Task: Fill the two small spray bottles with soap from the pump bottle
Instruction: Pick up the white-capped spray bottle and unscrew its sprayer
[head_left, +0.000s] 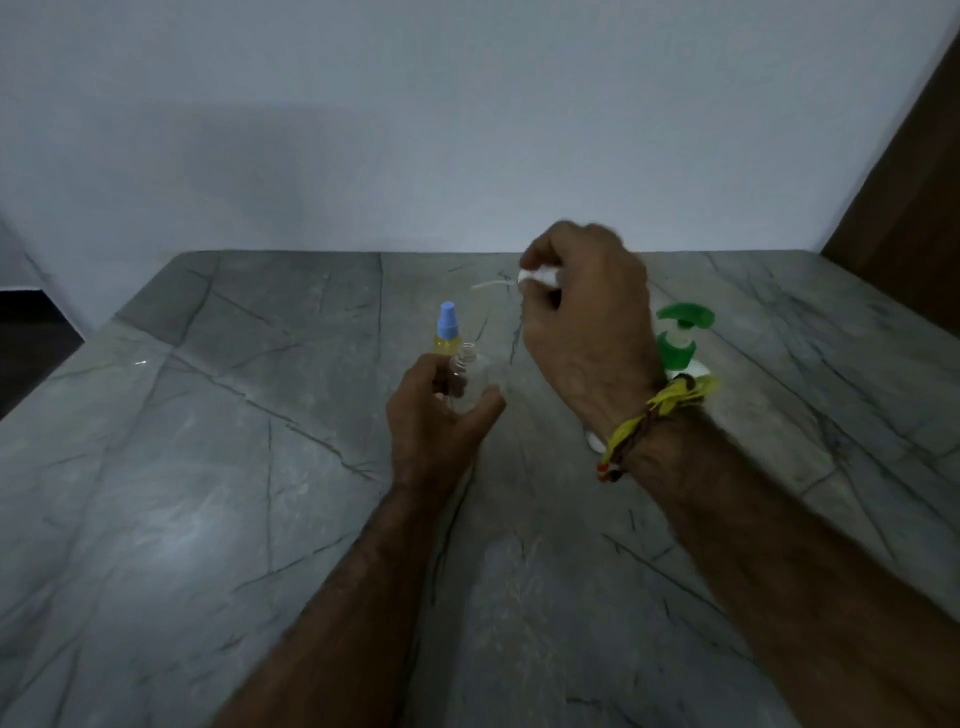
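Note:
My left hand (434, 415) grips a small clear spray bottle (475, 376) that stands open at the neck, its top off. My right hand (582, 322) is raised above and to the right of it, pinching the white spray head (537, 275), whose thin dip tube (493, 284) sticks out to the left. Just behind my left hand stands a second small bottle (448, 338), filled with yellow liquid and capped in blue. The pump bottle (680, 338) with its green pump stands to the right, mostly hidden behind my right wrist.
Everything is on a grey marble table (208, 467) with dark veins. A pale wall rises behind its far edge, and a dark brown panel (914, 182) stands at the right. A yellow thread band is tied around my right wrist.

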